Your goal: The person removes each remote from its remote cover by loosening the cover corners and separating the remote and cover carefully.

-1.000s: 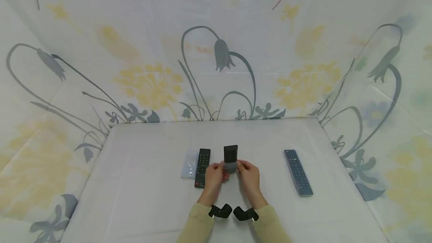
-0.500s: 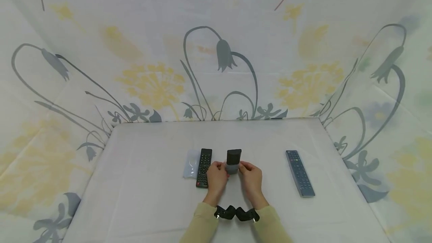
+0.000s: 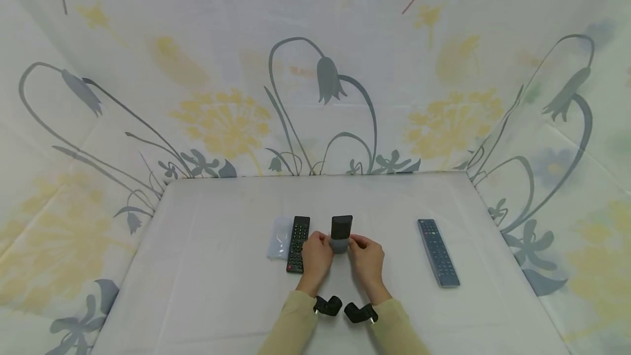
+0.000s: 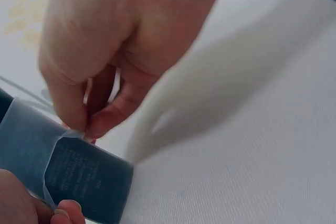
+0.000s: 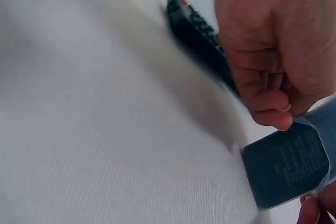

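Observation:
In the head view, a dark flat device (image 3: 341, 227) stands tilted up between the two hands, a grey translucent sleeve (image 3: 339, 245) around part of it. Small printed text covers the bare end of the device in the left wrist view (image 4: 92, 179); its exact kind cannot be told. The left hand (image 3: 317, 256) pinches one side of the sleeve's edge with fingertips and thumb. Opposite it, the right hand (image 3: 368, 259) pinches the other side of that edge. The sleeve's rim (image 5: 323, 135) looks slightly pulled out at both pinches in the right wrist view.
Close by the left hand lies a black remote control (image 3: 298, 244), partly overlapped by that hand. Left of it is a clear bluish plastic packet (image 3: 280, 239). A dark blue-grey remote control (image 3: 438, 252) lies farther right on the white table (image 3: 217, 289). Floral cloth (image 3: 315, 119) surrounds the table.
Both hands and the device shifted slightly right in the head view, partly with the camera. The device's top end dipped a little. A red bit beside the left hand went out of sight.

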Tool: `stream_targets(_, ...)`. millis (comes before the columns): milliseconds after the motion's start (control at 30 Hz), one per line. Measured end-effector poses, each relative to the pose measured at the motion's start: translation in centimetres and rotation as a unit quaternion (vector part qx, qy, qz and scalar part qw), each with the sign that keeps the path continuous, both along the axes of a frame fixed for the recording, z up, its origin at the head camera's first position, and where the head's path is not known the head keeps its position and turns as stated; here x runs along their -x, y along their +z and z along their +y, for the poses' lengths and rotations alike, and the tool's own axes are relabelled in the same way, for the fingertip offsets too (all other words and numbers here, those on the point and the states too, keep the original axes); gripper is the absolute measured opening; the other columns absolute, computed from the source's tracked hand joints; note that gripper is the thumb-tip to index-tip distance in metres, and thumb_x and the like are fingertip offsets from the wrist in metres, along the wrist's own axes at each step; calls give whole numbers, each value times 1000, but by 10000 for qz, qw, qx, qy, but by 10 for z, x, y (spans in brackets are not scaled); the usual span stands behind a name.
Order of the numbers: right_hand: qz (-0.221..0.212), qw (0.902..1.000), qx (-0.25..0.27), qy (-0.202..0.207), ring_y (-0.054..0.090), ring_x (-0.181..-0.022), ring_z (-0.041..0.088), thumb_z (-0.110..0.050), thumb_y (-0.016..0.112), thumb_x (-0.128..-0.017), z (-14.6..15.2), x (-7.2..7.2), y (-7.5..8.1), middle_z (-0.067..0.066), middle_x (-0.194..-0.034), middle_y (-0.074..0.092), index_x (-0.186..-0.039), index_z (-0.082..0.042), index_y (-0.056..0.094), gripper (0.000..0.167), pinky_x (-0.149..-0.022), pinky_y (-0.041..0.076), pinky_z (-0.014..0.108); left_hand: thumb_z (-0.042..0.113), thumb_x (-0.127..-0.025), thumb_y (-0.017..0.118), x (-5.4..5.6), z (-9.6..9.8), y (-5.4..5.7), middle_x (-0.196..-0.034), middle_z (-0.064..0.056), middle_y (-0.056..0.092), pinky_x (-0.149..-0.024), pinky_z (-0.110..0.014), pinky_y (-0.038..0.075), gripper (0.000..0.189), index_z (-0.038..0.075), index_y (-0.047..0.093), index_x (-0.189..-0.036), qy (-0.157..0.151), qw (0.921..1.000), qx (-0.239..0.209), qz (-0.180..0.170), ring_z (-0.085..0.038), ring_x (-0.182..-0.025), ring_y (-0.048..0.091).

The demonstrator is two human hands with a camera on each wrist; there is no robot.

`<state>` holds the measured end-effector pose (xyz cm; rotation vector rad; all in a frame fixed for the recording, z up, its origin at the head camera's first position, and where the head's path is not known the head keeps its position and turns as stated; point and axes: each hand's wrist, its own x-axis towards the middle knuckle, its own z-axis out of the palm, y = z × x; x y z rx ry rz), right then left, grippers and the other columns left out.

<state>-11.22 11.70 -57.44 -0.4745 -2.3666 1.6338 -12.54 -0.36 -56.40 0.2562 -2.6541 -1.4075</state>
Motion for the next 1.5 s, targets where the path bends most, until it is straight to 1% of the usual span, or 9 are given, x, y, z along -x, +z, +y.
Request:
stream_targets(133,255,9986,-448,133,66,-77,21,-7,74,-88,0,0,0,11,-86,74,-94,1,77,11,-65,50,29,5,-94,65,-1,-1,0,-62,-2,59,-52,-33,45,15,3,63,-79,-48,9995,271,161,-16,-54,54)
stream_targets(233,327,9974,-607,209,66,-76,21,-5,74,-87,0,0,2,11,-84,74,-93,2,77,10,-63,50,29,5,-93,66,-1,-1,1,-66,-4,62,-54,-35,46,14,4,63,-79,-43,9986,454,251,-18,-57,55)
stream_targets(300,312,9975,-590,236,66,-76,21,-4,73,-87,1,-1,2,11,-84,74,-93,2,77,10,-63,50,28,4,-92,67,-2,-1,1,-68,-5,63,-57,-37,47,13,4,63,-79,-37,9979,575,293,-20,-60,57)
stream_targets(467,169,9993,-292,175,66,-79,19,-6,73,-87,2,-1,0,9,-86,74,-94,-1,77,9,-65,50,25,4,-92,67,-2,0,-2,-70,-7,64,-59,-40,48,13,3,63,-80,-75,9966,723,382,-23,-63,60)
stream_targets(600,228,9995,-173,140,67,-77,17,-4,74,-86,3,0,-3,8,-86,74,-100,-6,77,14,-64,49,23,4,-92,67,-1,0,-5,-71,-7,64,-60,-41,49,13,4,63,-79,-125,9962,786,359,-24,-64,61)
stream_targets(733,350,9988,-284,185,67,-75,17,0,74,-84,3,2,-4,7,-84,73,-103,-7,77,20,-62,49,23,4,-92,67,1,0,-7,-71,-7,64,-61,-41,49,14,5,62,-79,-166,9950,938,306,-24,-66,62)
stream_targets(1000,404,9964,-623,413,65,-73,17,2,71,-84,2,2,-6,8,-83,73,-98,-2,77,16,-62,49,25,2,-91,67,1,1,-6,-71,-9,62,-64,-44,50,14,4,60,-79,-208,9906,1284,430,-28,-70,64)
stream_targets(1233,455,9953,-782,340,64,-72,18,3,72,-83,3,1,-10,8,-81,72,-97,-2,78,16,-64,49,29,2,-89,67,1,3,-10,-71,-11,63,-64,-46,50,14,4,59,-77,-260,9888,1379,504,-30,-71,65)
stream_targets(1500,511,9929,-1019,329,64,-71,19,3,73,-83,2,1,-15,8,-80,72,-95,-2,77,13,-63,50,32,2,-88,66,2,3,-12,-70,-9,62,-64,-47,52,17,6,56,-75,-281,9862,1572,445,-32,-71,66)
